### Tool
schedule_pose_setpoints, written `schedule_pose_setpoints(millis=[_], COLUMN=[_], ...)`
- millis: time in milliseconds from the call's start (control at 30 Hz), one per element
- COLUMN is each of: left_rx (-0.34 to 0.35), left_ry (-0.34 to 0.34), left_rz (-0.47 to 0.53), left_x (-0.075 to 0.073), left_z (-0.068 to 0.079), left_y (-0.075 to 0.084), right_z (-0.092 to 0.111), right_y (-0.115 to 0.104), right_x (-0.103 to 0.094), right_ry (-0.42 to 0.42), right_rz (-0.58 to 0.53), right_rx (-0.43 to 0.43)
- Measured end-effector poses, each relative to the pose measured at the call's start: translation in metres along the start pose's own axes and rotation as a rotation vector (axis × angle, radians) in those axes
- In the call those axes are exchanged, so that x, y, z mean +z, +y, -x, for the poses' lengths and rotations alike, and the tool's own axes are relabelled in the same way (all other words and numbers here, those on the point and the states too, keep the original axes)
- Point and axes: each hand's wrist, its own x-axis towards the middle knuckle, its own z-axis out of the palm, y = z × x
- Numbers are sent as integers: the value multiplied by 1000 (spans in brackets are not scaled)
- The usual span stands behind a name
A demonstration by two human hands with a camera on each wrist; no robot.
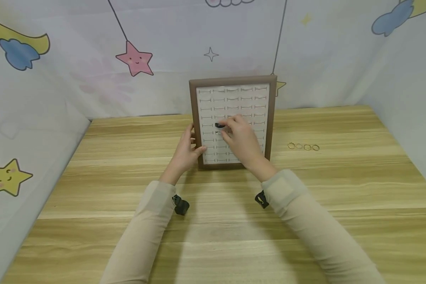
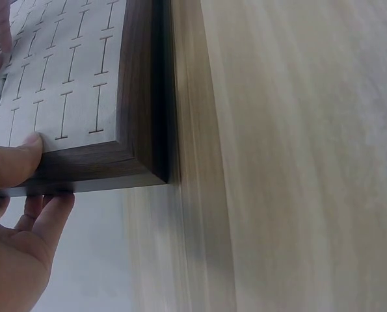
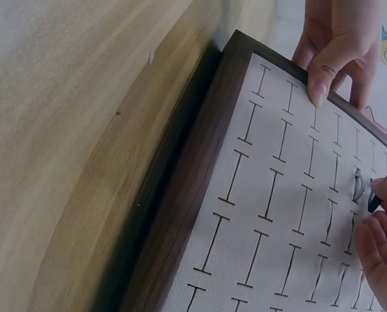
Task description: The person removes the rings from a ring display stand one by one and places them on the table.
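A brown-framed ring display board with a white slotted face stands upright on the table, near the back. My left hand grips its left side, thumb on the front and fingers behind, as the left wrist view also shows. In front of the face, my right hand pinches a black ring between thumb and fingers, at a slot left of the middle. A silver ring sits in a slot right beside the black one. The right fingers partly hide the black ring in the right wrist view.
Several gold rings lie in a row on the wooden table, right of the board. A white curtain printed with stars and clouds hangs behind and at the sides. Black wrist devices sit under both sleeves.
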Motion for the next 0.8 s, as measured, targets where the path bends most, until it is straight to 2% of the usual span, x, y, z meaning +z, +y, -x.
schedule_pose_setpoints(millis=[367, 800], left_rx=[1, 13], left_ry=[-4, -2], left_rz=[-7, -1], left_x=[0, 0], left_z=[1, 0], left_y=[0, 0], right_z=[-3, -5], right_y=[-4, -2], right_x=[3, 2], right_ry=[1, -8], right_rz=[60, -27], right_rx=[7, 43])
